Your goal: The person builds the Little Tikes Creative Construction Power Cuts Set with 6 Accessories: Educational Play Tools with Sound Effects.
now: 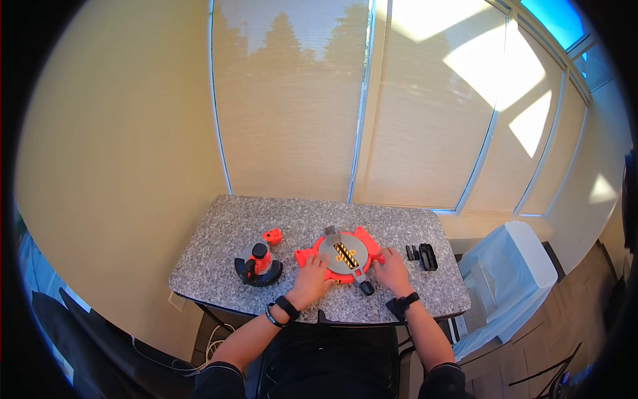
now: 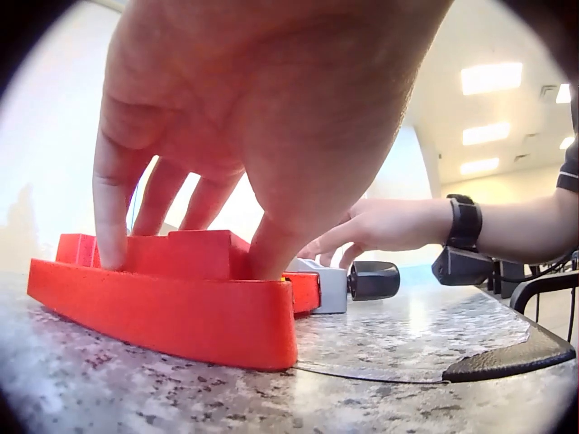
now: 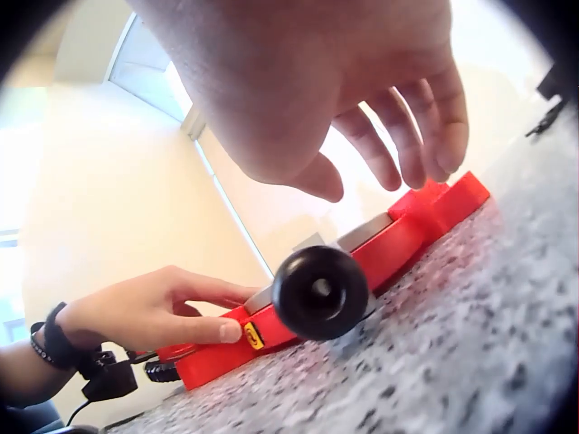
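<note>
The black knob (image 1: 366,288) sticks out on the near side of the red base (image 1: 365,237), by the near edge of the counter (image 1: 222,223). If the base gets pulled closer, the knob could poke over that edge. The left hand (image 1: 311,280) grips the base's left side, fingers spread, thumb on the near side. The right hand (image 1: 393,274) is at the base's right side, fingers loose and a bit apart; I can't tell how firmly it touches. If just one hand pulls, the base could spin and bump its neighbors.

The red and black tool (image 1: 258,267) is left of the base, with some room between. The small black pieces (image 1: 413,252) and black tray (image 1: 436,256) are on its right, so there's a gap there too. There's more room past the base, up to the window shade (image 1: 286,120).
</note>
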A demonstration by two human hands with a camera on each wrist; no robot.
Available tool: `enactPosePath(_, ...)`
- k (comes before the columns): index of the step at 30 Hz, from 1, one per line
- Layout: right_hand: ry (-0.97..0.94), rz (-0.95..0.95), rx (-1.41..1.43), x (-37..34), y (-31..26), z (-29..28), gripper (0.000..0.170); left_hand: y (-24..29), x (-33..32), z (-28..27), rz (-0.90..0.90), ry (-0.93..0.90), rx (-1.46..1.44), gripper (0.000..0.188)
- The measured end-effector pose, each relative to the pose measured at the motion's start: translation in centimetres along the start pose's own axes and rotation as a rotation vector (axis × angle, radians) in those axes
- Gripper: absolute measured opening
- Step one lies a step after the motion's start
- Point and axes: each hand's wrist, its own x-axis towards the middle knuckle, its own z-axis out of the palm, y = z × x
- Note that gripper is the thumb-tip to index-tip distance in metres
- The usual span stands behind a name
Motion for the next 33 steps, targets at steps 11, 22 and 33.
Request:
enactPosePath(11, -0.117, -0.127, 0.042, 2.6, 3.6, 1.5, 0.044, -1.3, -1.3, -1.7, 0.026, 0.087, -0.251, 0.084)
enactPosePath(22, -0.199, -0.101, 0.045, 2.6, 3.4, 0.5, 0.038, -1.7, -2.4, -2.6, 0.023, 0.135, -0.189, 0.035)
enactPosePath(33, -0.144, -0.138, -0.040, 0.3, 2.1, -1.3, 0.038, -2.3, -2.2, -3.1, -0.079, 0.095, -0.171, 0.031)
